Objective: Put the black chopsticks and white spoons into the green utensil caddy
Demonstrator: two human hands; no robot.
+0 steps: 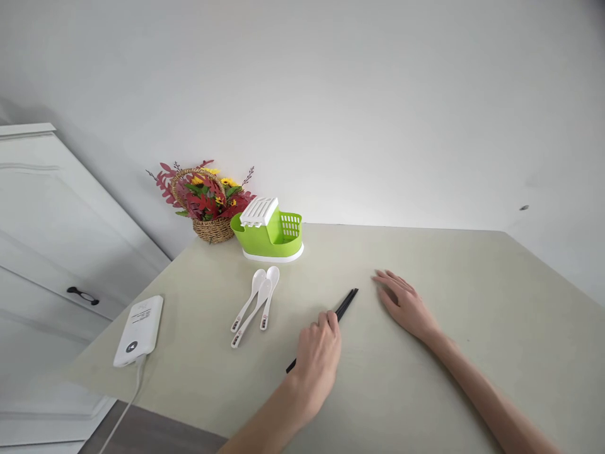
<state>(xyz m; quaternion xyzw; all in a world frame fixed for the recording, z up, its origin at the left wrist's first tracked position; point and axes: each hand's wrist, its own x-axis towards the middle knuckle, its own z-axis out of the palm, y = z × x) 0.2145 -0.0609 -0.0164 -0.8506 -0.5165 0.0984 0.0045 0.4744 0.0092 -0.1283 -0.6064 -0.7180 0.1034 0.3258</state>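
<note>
While the left hand [317,353] lies over a pair of black chopsticks [346,304], its fingers are curled around the middle of the sticks, so that one end shows beyond the fingertips and the other end shows beside the wrist. Whether the sticks are lifted off the beige bench [472,296] or still lying on it cannot be determined. The right hand [405,304] rests flat on the bench with its fingers spread and holds nothing; it sits near the far tips of the chopsticks without touching them. Left of the hands, three white spoons [255,306] lie side by side, bowls pointing away. Behind them stands a green cutlery holder [269,234] with a white slotted insert. A wicker basket of flowers [208,198] stands just beside it against the wall. Near the left edge of the bench lies a white power bank [140,329] with a cable attached.
</note>
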